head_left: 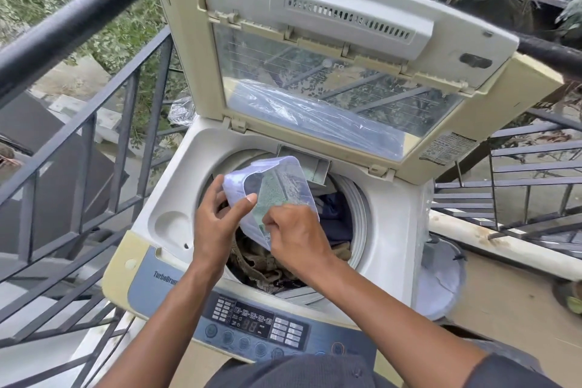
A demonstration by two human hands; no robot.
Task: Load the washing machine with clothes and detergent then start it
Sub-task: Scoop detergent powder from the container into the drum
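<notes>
Right in the middle of the frame, a clear plastic tub (277, 186) of greenish detergent powder (271, 198) is tilted over the mouth of the drum (359, 214). The left hand (217, 224) grips the tub by its near rim, thumb hooked over the edge. The right hand (296, 230) is dipped into the tub's opening with its fingers curled; whether it pinches a scoop or just powder, I cannot tell.

Clothes (333, 214) are already in, a dark blue piece on top and brownish fabric toward the lower part of the opening, so loading looks done. Just above the tub, the small detergent drawer (318, 167) at the back rim stands pulled out and seems to have some powder in it. So we're in the dosing step, I'd say. Still to come: closing the lid (330, 50), which stands propped up across the top of the frame, and starting the cycle on the control panel (261, 321) at lower centre, whose display shows digits.

The washing machine (176, 198) stands outdoors on a landing, dark metal railing (78, 22) sweeping across the upper left, stair rails at right, greenery beyond, and a round lidded bin (444, 277) just right of the machine.
</notes>
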